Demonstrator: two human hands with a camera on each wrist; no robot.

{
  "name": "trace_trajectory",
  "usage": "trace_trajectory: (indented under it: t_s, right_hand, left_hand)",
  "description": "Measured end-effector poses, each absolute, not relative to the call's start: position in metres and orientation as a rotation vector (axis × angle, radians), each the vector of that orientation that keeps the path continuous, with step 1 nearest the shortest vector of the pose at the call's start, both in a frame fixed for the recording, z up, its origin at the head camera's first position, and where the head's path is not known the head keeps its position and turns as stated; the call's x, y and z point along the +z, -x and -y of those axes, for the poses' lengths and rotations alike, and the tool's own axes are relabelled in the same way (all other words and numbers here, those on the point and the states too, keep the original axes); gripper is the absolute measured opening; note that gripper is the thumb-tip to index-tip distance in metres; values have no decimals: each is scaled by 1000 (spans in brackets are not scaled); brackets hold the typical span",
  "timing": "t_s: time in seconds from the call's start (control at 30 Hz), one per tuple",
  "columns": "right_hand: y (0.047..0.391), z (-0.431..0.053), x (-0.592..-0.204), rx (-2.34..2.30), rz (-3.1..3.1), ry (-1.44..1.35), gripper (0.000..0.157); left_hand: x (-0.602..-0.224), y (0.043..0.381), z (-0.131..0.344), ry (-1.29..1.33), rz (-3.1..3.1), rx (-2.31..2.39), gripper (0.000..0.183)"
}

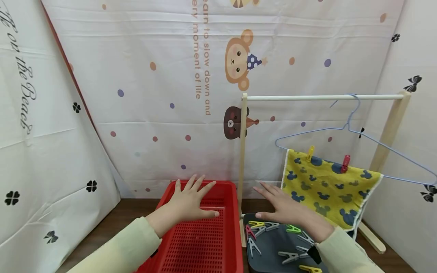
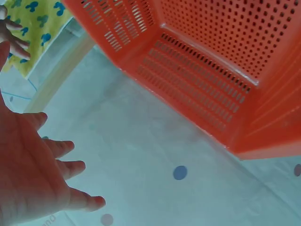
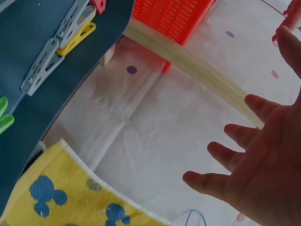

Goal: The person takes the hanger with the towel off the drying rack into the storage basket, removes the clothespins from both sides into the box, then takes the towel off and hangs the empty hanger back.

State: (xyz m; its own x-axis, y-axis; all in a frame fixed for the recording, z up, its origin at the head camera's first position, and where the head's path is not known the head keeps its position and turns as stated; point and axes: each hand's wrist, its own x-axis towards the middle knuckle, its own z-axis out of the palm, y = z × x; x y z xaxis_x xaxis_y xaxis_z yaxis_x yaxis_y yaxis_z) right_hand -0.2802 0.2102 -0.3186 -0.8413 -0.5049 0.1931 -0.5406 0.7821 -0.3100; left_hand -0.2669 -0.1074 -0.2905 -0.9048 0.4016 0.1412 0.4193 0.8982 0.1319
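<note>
In the head view my left hand (image 1: 189, 201) is spread above a red plastic basket (image 1: 223, 227), holding nothing. My right hand (image 1: 285, 206), fingers also spread, hovers over a dark tray (image 1: 269, 261) of clothespins and in front of a yellow towel (image 1: 327, 189) with mouse-head prints. A yellow clothespin (image 1: 310, 153) and a red clothespin (image 1: 345, 163) clip that towel to a blue wire hanger (image 1: 307, 131). The wrist views show both palms, left hand (image 2: 28, 165) and right hand (image 3: 263, 155), with nothing in them.
The hanger hangs from a white rod (image 1: 307, 98) on a wooden rack, whose left post (image 1: 243, 151) stands between basket and tray. Several clothespins, grey, yellow, green and red, lie in the tray. A printed cloth (image 1: 153, 94) forms the backdrop behind a brown table (image 1: 112, 227).
</note>
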Motion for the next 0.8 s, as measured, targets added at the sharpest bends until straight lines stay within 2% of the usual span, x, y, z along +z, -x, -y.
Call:
trace_trajectory:
  t_s: [0.33, 0.6, 0.8]
  right_hand:
    - [276, -219, -295, 596, 2791, -853, 76]
    - [271, -235, -281, 533, 2680, -778, 62]
    - [266, -251, -270, 515, 2631, -711, 58]
  left_hand:
    - [-284, 274, 94, 765, 2882, -282, 85]
    - [-270, 272, 81, 820, 2762, -333, 75]
    - [-259, 271, 69, 843, 2754, -334, 72]
